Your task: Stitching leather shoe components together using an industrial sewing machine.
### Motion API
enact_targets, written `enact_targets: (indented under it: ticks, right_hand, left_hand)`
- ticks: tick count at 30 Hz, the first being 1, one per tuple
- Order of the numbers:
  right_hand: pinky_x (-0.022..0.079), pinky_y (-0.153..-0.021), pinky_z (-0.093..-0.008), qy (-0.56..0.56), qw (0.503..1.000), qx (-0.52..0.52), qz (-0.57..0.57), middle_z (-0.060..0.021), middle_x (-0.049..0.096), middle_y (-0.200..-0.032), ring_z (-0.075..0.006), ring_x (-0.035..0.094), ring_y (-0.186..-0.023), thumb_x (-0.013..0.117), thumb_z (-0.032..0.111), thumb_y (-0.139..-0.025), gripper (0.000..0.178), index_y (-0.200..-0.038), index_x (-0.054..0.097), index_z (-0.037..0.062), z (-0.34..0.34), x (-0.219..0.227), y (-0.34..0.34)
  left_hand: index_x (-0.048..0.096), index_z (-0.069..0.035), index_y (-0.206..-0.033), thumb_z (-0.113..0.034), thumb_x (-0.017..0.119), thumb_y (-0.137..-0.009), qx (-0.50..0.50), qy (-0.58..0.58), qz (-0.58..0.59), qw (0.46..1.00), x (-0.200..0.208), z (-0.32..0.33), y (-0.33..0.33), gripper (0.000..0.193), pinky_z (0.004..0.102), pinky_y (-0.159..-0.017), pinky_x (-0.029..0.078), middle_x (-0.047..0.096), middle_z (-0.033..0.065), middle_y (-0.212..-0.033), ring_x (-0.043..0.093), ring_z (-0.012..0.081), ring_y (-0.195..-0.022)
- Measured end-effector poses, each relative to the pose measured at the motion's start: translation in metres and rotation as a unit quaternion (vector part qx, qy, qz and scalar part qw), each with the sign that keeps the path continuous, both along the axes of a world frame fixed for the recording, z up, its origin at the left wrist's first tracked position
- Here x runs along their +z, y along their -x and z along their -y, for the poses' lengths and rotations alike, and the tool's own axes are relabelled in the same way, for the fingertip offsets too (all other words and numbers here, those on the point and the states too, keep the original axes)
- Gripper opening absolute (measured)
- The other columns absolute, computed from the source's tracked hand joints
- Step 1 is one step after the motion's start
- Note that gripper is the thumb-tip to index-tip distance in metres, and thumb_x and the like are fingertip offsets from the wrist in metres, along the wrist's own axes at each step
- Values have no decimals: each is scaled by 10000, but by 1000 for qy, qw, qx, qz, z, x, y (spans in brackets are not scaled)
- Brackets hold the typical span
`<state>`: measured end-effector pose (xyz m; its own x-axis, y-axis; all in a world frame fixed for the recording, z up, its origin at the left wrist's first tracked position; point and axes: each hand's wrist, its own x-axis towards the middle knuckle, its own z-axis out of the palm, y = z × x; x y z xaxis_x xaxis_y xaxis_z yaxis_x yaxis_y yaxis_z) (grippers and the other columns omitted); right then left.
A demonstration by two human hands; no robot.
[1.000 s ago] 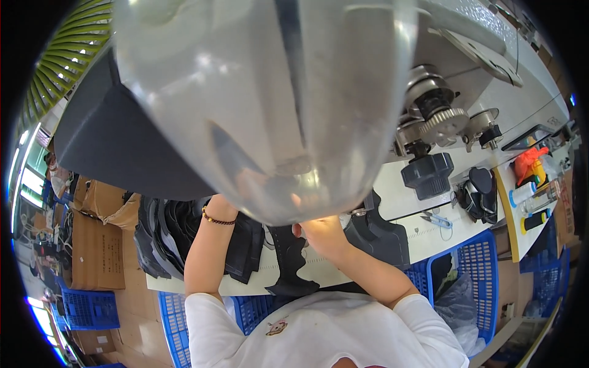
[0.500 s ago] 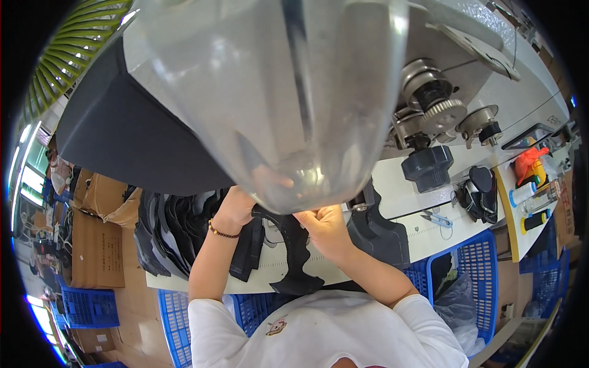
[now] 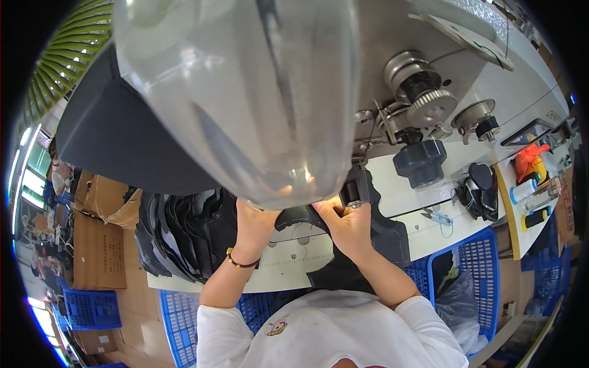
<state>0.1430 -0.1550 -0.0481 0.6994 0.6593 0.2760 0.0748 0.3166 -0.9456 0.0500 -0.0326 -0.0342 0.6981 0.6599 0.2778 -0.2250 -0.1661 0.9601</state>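
A curved black fabric piece [image 3: 302,216] spans between my hands at the sewing machine, its tail bending toward me over the white table's front edge. My left hand [image 3: 254,224], with a beaded bracelet at the wrist, is closed at the piece's left end; its fingertips are partly hidden behind the clear plastic guard [image 3: 245,104]. On the other side, my right hand [image 3: 346,228] pinches the piece, thumb on top, beside the machine's metal presser part [image 3: 354,191]. Another dark cut piece [image 3: 390,238] lies to the right of that hand.
Many overlapping black cut pieces [image 3: 178,236] lie at left. Small blue-handled snips [image 3: 437,217] and a black device [image 3: 478,191] are on the table's right side. A blue basket [image 3: 496,270] stands below. The machine's black knob [image 3: 422,163] juts out above the table.
The black fabric piece has turned, its tail swinging rightward. My left hand has shifted right and a little nearer to me, and my right hand slightly right.
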Motion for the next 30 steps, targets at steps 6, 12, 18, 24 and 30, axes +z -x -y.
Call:
enact_targets:
  ticks: [6,12,18,24,30]
  right_hand:
    - [331,-422,-206,8,984,-65,165,-56,536,-560,-68,419,-435,577,75,-754,132,-867,542,16,0,8,-12]
    - [339,-417,-247,36,963,-78,254,-76,481,-527,-151,436,-422,584,65,-722,69,-763,576,10,4,15,-18]
    - [321,-412,-267,40,934,-100,340,-83,443,-501,-177,408,-406,567,46,-675,39,-697,566,14,5,21,-26]
    - [317,-408,-276,81,913,-93,388,-92,439,-495,-193,403,-404,568,81,-672,93,-644,521,6,0,13,-34]
    - [327,-413,-287,45,940,-102,322,-107,451,-504,-216,405,-407,578,110,-685,122,-641,521,12,-6,13,-34]
  left_hand:
    - [536,43,-802,16,566,-723,-68,152,-36,985,14,18,4,88,194,-462,430,570,66,-712,543,105,-547]
    - [524,50,-806,37,546,-727,-38,136,5,990,8,22,1,82,185,-390,403,566,84,-691,535,111,-491]
    - [501,13,-826,-47,566,-750,-4,130,22,991,-3,25,-4,117,158,-382,372,555,54,-657,511,85,-465]
    - [490,26,-854,-15,559,-748,149,-594,-196,766,-33,5,-1,132,167,-378,385,562,66,-672,522,96,-470]
    - [488,55,-831,0,564,-743,102,-121,-97,983,-22,12,-9,129,169,-378,384,564,77,-663,521,92,-478]
